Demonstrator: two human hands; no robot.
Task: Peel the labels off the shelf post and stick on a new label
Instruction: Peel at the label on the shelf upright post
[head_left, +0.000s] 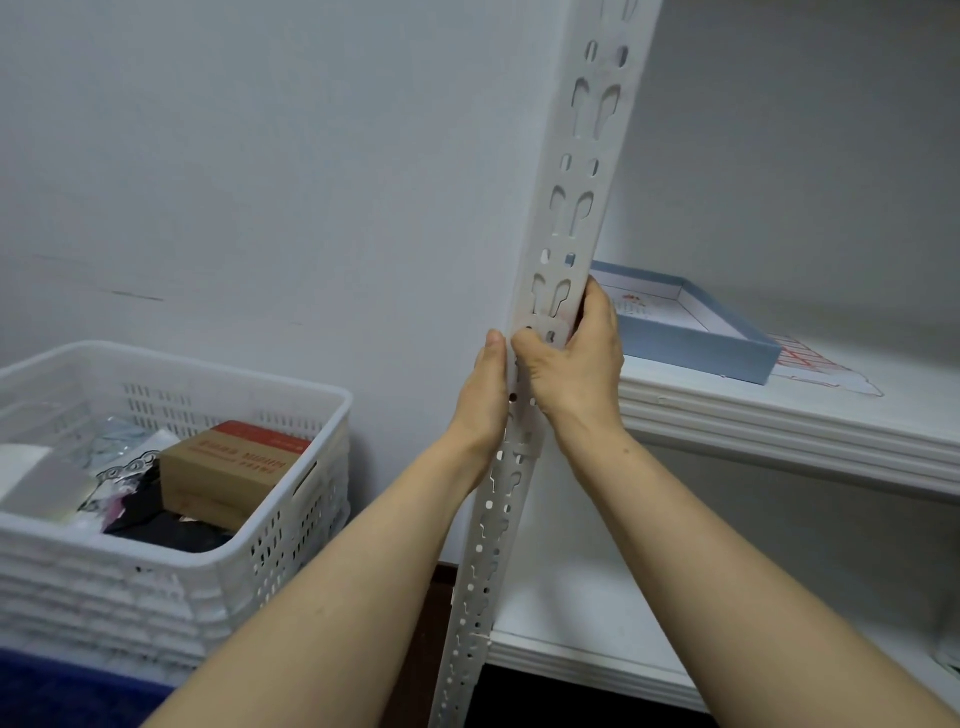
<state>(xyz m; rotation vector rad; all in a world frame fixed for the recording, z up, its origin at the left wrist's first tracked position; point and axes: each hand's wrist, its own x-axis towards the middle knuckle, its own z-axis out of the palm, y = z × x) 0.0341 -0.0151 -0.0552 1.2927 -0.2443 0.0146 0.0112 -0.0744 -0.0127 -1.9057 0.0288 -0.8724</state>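
**Shelf post held in both hands at mid-height; label band under right thumb**

The shelf post (571, 208) stood near upright, its long axis leaning in this view from about 7 o'clock at the foot to 1 o'clock at the top. It ran the full height of the view, just right of centre. It was white angle metal, punched along its face with paired keyhole slots and small round holes, and scuffed near the grip.

A pale label (551, 332) lay across the face at mid-height, with its ends wrapped towards the edges.

The right hand (576, 358) was clamped on the post, with the fingers curled round the 3 o'clock edge and the thumb pressed on the label. The left hand (485, 400) lay against the 9 o'clock edge, thumb straight and pointing to 12 o'clock. Its fingers were hidden behind the post, so its grip could not be determined.

At 3 o'clock of the post a white shelf (779, 431) carried a blue tray (701, 348). At 8 o'clock a white slotted basket (291, 519) held a cardboard box (228, 467) among other items
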